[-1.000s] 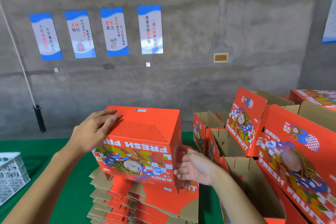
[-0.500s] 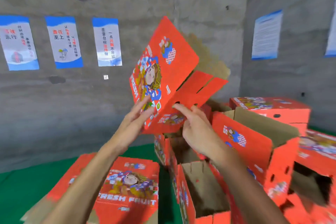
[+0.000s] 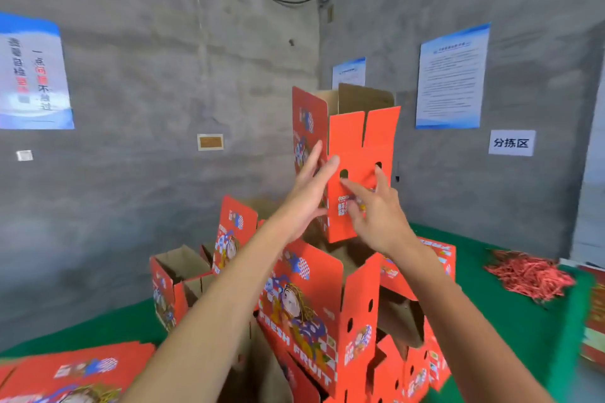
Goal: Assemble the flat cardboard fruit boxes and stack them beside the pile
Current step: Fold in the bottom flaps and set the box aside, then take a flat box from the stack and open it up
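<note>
An assembled red "Fresh Fruit" box stands upright with its top flaps open, held high over the stack of assembled boxes. My left hand presses straight fingers against its printed left face. My right hand touches the plain side with the round holes, fingers spread. The box's lower edge sits just above the open top of the box below; whether they touch is not visible. The pile of flat boxes lies at the lower left.
More open assembled boxes stand to the left of the stack. A heap of red strips lies on the green cover at the right. Concrete walls with posters close in behind, meeting in a corner.
The box was turned from tilted to upright and carried right, over the stack of assembled boxes. My view swung right with it, and the flat pile slid to the lower left.
</note>
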`<state>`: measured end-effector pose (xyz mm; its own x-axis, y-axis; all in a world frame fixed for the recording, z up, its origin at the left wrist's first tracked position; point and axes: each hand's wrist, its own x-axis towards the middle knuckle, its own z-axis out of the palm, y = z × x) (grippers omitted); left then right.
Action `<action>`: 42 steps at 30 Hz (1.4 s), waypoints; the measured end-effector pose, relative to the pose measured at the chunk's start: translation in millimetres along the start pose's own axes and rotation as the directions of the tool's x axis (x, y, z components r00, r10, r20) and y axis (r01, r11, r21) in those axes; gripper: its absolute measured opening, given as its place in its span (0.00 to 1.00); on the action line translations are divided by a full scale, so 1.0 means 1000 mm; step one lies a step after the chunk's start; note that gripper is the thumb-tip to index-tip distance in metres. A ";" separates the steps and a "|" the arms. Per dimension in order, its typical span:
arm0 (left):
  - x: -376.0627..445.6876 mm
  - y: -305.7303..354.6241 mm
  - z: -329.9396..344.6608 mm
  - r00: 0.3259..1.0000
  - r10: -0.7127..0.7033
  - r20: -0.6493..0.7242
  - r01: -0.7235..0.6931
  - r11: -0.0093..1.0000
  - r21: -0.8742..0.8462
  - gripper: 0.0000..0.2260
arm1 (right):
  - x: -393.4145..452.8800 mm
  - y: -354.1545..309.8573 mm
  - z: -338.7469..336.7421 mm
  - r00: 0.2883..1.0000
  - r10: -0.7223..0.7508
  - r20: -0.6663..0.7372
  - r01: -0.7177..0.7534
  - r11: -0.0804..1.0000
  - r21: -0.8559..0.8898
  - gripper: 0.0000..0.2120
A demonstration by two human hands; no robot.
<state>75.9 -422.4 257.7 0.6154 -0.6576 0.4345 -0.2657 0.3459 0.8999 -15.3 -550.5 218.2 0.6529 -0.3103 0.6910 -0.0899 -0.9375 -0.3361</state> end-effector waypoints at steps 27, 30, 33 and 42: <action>-0.312 -0.048 -0.351 0.749 0.069 -0.659 0.596 0.364 0.715 0.21 | -0.108 -0.220 0.285 0.750 -0.488 0.446 0.192 0.806 0.560 0.28; -0.383 -0.063 -0.391 0.614 -0.117 -0.781 0.784 0.204 0.586 0.33 | -0.151 -0.240 0.326 0.637 -0.508 0.579 0.115 0.806 0.580 0.29; -0.438 -0.085 -0.420 0.460 -0.204 -0.864 0.865 -0.119 0.488 0.43 | -0.190 -0.249 0.363 0.515 -0.526 0.677 0.082 0.816 0.572 0.31; -0.467 -0.105 -0.441 0.395 -0.354 -0.848 0.826 -0.267 0.496 0.68 | -0.228 -0.231 0.406 0.480 -0.326 0.814 0.024 0.933 0.359 0.32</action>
<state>143.6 142.9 -56.4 0.9661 0.1856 -0.1793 0.2115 -0.9676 0.1381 162.1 -199.1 -121.4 0.9554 0.2844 -0.0797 0.2019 -0.8257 -0.5267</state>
